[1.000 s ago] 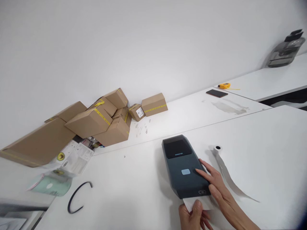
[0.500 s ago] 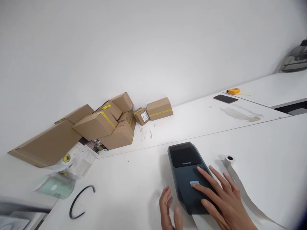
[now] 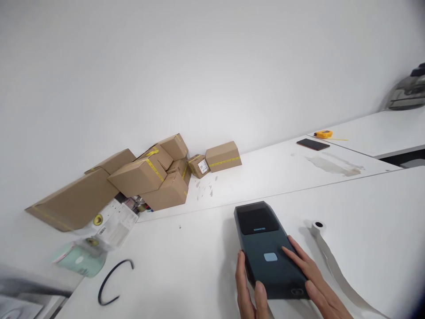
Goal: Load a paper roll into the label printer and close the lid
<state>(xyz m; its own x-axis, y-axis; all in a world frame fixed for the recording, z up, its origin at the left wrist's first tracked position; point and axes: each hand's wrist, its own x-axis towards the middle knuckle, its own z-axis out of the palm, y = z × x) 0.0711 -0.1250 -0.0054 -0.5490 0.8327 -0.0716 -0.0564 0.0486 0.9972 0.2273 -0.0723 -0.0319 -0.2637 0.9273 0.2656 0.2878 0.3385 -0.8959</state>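
Observation:
A dark blue-grey, box-shaped device [image 3: 282, 270] with a glossy black panel at its far end and a light blue square button [image 3: 270, 257] stands in front of me. My left hand [image 3: 247, 288] presses against its left side, thumb at the near edge. On the other side, my right hand [image 3: 315, 281] grips the right edge, with one fingertip over the top face. Together the hands hold the device between them. To the right lies a white paper roll [image 3: 318, 226], its long strip [image 3: 340, 274] unrolled toward me. Both hands' lower parts are cut off by the frame.
Cardboard boxes [image 3: 139, 177] are piled at the back left, near a mint-green pouch [image 3: 79, 261] and white packets [image 3: 117, 226]. A black curved band [image 3: 111, 279] lies front left. Back right are a phone [image 3: 312, 144], a yellow tape measure [image 3: 323, 134] and a transparent container [image 3: 407, 94].
My right hand has left the light blue button and slid to the device's right side. My left hand has closed in from beside it onto the left side. The view has tilted slightly.

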